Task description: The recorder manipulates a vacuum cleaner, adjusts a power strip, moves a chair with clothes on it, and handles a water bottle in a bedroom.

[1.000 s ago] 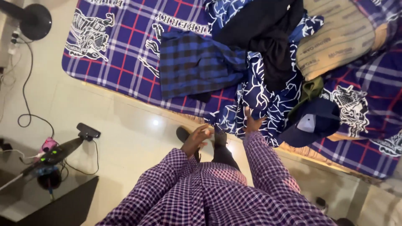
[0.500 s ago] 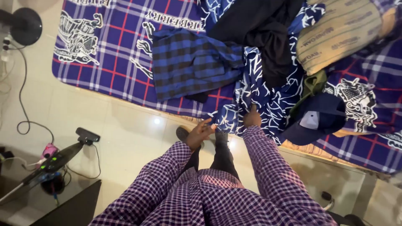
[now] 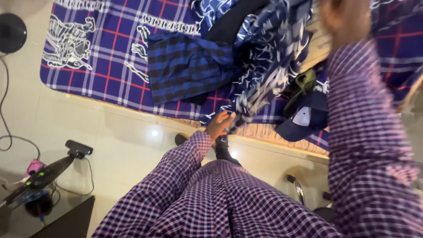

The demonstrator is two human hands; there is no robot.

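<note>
Left hand (image 3: 219, 124) is low at the near edge of the bed, fingers closed on the bottom hem of the blue-and-white patterned cloth (image 3: 260, 79). Right hand (image 3: 346, 20) is raised high at the far right of the view, close to the camera and blurred; whether its fingers are closed on the cloth cannot be told, though the upper end of the cloth runs toward it. Both arms wear purple checked sleeves.

Patterned cloth: stretched on a slant between the two hands, lifted off the bed and blurred along its length. Its lower end is at the left hand, its upper end far and to the right.

Bed (image 3: 101, 57): covered by a blue sheet with red and white lines. Left of the cloth lies a dark blue plaid shirt (image 3: 187, 64), spread flat. A black garment (image 3: 231, 26) lies at the far side, partly under the cloth. Right of the cloth, an olive green garment (image 3: 302, 86) touches a navy cap (image 3: 304, 121) near the bed edge.

Floor (image 3: 123, 136): pale glossy tiles. At near left, a dark surface (image 3: 61, 216) carries cables and a small pink item (image 3: 33, 166). A black fan base (image 3: 11, 31) stands at far left.
</note>
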